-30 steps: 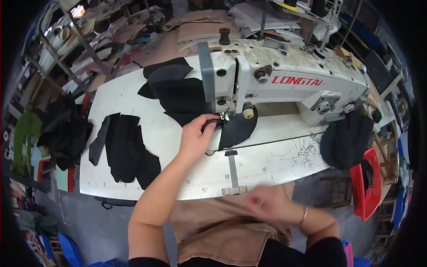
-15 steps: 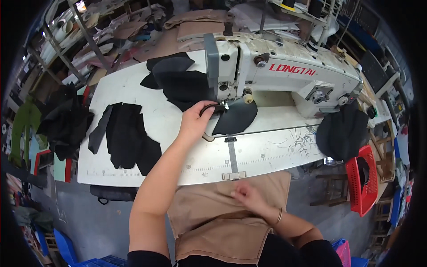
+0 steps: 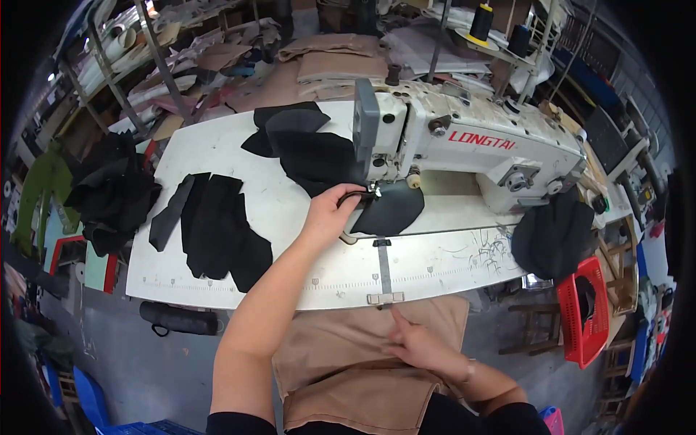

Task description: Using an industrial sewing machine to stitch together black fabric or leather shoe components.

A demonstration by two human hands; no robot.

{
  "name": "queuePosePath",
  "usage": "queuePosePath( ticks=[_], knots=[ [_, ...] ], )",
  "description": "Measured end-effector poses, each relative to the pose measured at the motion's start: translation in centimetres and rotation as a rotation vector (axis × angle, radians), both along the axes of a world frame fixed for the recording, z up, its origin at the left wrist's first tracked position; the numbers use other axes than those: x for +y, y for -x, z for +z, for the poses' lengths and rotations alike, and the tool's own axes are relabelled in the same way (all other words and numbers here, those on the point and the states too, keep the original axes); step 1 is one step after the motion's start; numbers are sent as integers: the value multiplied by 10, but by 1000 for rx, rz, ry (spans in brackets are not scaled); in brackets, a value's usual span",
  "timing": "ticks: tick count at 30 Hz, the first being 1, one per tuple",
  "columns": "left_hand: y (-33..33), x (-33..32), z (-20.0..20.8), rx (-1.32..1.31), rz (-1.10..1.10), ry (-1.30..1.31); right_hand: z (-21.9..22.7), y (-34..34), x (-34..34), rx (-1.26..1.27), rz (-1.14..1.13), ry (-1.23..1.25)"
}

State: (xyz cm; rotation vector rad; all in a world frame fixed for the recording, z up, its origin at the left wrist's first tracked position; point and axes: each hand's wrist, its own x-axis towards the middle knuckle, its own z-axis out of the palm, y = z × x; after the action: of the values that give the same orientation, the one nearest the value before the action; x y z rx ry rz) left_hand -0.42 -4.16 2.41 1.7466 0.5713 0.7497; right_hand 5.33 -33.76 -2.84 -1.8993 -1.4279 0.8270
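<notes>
My left hand [image 3: 328, 212] reaches to the needle area of a white sewing machine [image 3: 478, 138]. Its fingers close on a black loop-handled tool [image 3: 349, 194] whose tip lies by the presser foot [image 3: 376, 191]; the exact kind is unclear. Under the foot lies a black fabric piece [image 3: 395, 210] with a curved edge. More black pieces [image 3: 312, 154] lie left of the needle, partly behind the machine head. Over the tan apron [image 3: 348, 341] on my lap, my right hand [image 3: 424, 346] holds nothing, its index finger stretched toward the table's front edge.
Cut black pieces [image 3: 217, 225] lie on the left of the white table [image 3: 319, 283]. A dark heap [image 3: 112, 188] stands beyond its left edge. At the right are a black bundle [image 3: 552, 235] and a red basket [image 3: 583, 319]. Thread cones [image 3: 481, 23] stand behind the machine.
The view has tilted, so the table and machine sit lower. My right hand's index finger has stretched out toward the table edge. My left hand stays by the needle with the black tool.
</notes>
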Motion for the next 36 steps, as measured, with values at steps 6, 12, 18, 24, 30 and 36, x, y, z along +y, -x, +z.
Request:
queuePosePath(
  ticks=[6, 12, 18, 24, 30, 36],
  knots=[
    [3, 4, -6, -13, 21, 36, 92, -67, 93, -713, 94, -608],
    [2, 3, -4, -7, 12, 74, 71, -113, 152, -1008, 453, -541],
    [5, 5, 2, 46, 39, 89, 64, -126, 164, -907, 220, -501],
    [8, 0, 8, 124, -36, -44, 50, -131, 166, -805, 179, -589],
    [19, -3, 4, 227, -173, -585, 48, -133, 163, -936, 221, -564],
    [22, -3, 6, 299, -257, -746, 52, -128, 159, -952, 210, -516]
  ],
)
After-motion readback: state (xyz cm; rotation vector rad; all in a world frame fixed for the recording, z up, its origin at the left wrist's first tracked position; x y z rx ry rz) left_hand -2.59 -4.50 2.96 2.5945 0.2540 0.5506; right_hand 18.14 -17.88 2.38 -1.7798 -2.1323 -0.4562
